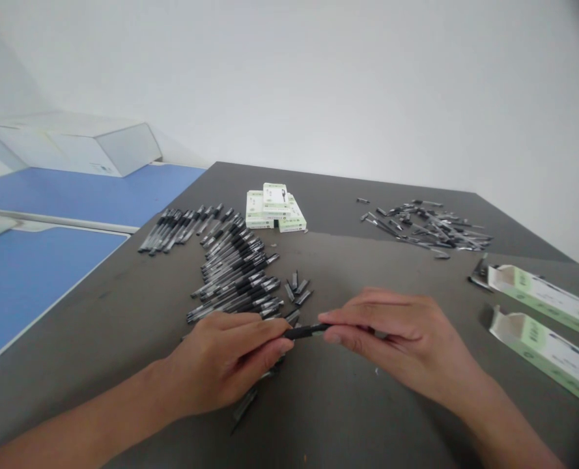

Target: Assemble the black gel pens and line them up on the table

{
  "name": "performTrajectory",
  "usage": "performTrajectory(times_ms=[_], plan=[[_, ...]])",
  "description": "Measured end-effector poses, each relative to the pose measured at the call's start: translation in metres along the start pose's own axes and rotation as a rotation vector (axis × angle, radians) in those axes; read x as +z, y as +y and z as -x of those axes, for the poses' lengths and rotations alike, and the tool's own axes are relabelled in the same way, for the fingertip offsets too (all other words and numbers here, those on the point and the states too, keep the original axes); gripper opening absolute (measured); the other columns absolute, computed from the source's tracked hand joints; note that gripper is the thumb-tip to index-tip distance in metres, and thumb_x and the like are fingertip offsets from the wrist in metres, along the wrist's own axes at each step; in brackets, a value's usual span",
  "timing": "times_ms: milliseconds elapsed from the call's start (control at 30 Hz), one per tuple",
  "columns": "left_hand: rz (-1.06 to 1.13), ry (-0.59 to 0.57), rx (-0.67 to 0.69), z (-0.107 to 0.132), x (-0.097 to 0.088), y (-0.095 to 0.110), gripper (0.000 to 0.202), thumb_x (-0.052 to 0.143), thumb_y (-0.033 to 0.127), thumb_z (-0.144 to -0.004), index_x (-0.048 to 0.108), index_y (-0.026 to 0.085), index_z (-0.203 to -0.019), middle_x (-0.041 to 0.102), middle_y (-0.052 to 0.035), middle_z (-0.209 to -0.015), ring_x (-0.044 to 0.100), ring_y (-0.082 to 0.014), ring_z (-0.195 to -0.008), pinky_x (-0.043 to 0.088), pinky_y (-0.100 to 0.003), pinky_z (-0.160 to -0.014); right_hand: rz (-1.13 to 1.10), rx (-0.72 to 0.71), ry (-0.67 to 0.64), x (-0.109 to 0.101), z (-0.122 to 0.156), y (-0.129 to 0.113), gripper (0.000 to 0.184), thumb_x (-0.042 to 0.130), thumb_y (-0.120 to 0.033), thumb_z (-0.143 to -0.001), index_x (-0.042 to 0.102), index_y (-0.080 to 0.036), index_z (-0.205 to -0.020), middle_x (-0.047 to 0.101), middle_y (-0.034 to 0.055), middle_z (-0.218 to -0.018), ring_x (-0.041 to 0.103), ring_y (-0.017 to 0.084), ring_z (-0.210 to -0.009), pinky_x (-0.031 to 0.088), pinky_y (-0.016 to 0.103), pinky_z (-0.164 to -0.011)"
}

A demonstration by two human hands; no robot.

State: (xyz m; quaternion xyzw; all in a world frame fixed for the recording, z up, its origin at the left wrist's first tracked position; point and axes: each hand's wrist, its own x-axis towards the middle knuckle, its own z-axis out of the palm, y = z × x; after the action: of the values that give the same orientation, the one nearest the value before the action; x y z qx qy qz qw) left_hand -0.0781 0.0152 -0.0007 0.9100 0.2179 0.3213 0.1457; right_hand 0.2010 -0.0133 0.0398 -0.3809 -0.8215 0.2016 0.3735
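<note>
My left hand (pixel 230 358) and my right hand (pixel 396 335) meet near the front of the dark grey table (pixel 348 417). Between their pinched fingertips they hold one black pen (pixel 306 331) lying level, each hand gripping one end. More pen parts show under my left hand (pixel 245 404). Just beyond my left hand lies a pile of several black-and-clear pens (pixel 235 277), and a few loose black caps (pixel 296 290) lie beside it.
Another row of pens (pixel 182 228) lies at the far left. Stacked white-and-green boxes (pixel 274 207) sit at the back. A scatter of pen parts (pixel 430 227) lies far right. Two open green-white cartons (pixel 546 319) lie at the right edge. Blue desks (pixel 35 260) stand left.
</note>
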Motion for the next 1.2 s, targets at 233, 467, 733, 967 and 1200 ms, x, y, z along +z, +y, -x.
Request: performTrajectory(times_ms=[233,467,733,967,1200], plan=[[-0.001,0.020,-0.003,0.003,0.003,-0.002,0.020,0.061,0.019,-0.108,0.064,0.020,-0.127,0.074,-0.0025,-0.079,0.068,-0.0156,-0.060,0.048,-0.024,-0.057,-0.061,0.017,0.008,0.007,0.001,0.002,0.021,0.075,-0.023,-0.101,0.085,-0.029,-0.118,0.084,0.0027,-0.092,0.077,0.016,-0.082,0.064,0.025,-0.075],[0.006,0.041,0.010,0.000,0.001,-0.001,0.017,0.057,0.019,-0.110,0.061,0.018,-0.126,0.074,-0.0037,-0.082,0.072,-0.0163,-0.065,0.049,-0.023,-0.060,-0.164,0.071,0.131,0.016,-0.002,0.002,0.022,0.082,-0.021,-0.095,0.087,-0.027,-0.115,0.083,0.0002,-0.087,0.072,0.012,-0.071,0.060,0.020,-0.067],[0.101,-0.003,-0.054,0.000,0.005,0.001,0.018,0.041,0.022,-0.114,0.058,0.026,-0.114,0.070,0.0035,-0.074,0.067,-0.0146,-0.057,0.044,-0.024,-0.055,-0.462,0.225,0.142,0.048,-0.003,0.000,0.023,0.086,-0.043,-0.090,0.089,-0.025,-0.104,0.082,0.0059,-0.089,0.069,0.015,-0.067,0.053,0.023,-0.055],[0.271,0.054,-0.223,0.000,0.003,-0.001,0.033,0.039,0.038,-0.115,0.061,0.030,-0.138,0.073,0.0028,-0.084,0.066,-0.0148,-0.064,0.049,-0.023,-0.062,-0.529,0.448,0.285,0.032,-0.028,0.031,0.047,0.068,-0.065,-0.097,0.078,-0.021,-0.107,0.078,0.0071,-0.101,0.069,0.017,-0.081,0.053,0.024,-0.062],[0.340,0.292,-0.419,0.011,0.009,-0.007,0.051,0.036,0.062,-0.112,0.068,0.029,-0.135,0.070,-0.0018,-0.093,0.063,-0.0186,-0.078,0.051,-0.029,-0.080,-0.264,0.715,0.171,-0.024,-0.094,0.145,0.037,0.064,-0.050,-0.106,0.070,-0.016,-0.118,0.075,0.0062,-0.106,0.071,0.017,-0.080,0.061,0.032,-0.069]])
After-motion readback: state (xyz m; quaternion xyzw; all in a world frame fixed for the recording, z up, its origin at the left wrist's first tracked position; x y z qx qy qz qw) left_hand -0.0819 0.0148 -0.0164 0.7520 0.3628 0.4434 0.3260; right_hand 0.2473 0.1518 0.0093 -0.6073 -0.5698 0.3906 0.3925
